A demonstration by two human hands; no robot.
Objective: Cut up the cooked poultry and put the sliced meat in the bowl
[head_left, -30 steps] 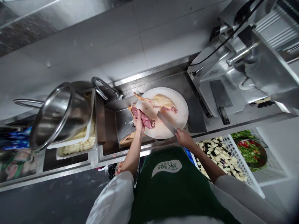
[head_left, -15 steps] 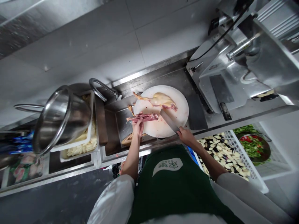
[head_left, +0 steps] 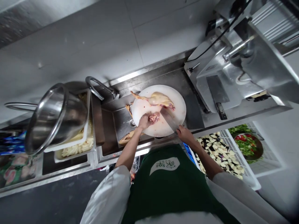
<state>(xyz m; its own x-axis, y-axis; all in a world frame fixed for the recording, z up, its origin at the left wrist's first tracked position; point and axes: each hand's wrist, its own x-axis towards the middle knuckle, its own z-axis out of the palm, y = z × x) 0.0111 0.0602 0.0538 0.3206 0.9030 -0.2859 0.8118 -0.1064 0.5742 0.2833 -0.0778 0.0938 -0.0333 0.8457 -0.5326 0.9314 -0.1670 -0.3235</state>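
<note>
My left hand is closed on a piece of raw poultry, red and bony at its visible end, over the left part of a round white cutting board. In my right hand is the handle of a cleaver. Its blade slants up and left across the board, its tip near the lower side of a pale plucked poultry half. That half lies toward the back of the board, with its leg pointing left past the rim.
Beneath the board's left side, a steel sink holds more poultry. A faucet and a steel pot stand left. Rightward are another cleaver, a slicing machine and a white basket of cut eggplant.
My left hand has turned the poultry piece: its long side showed before, and now its cut end faces up. It sits slightly further right on the board. The cleaver has barely moved.
</note>
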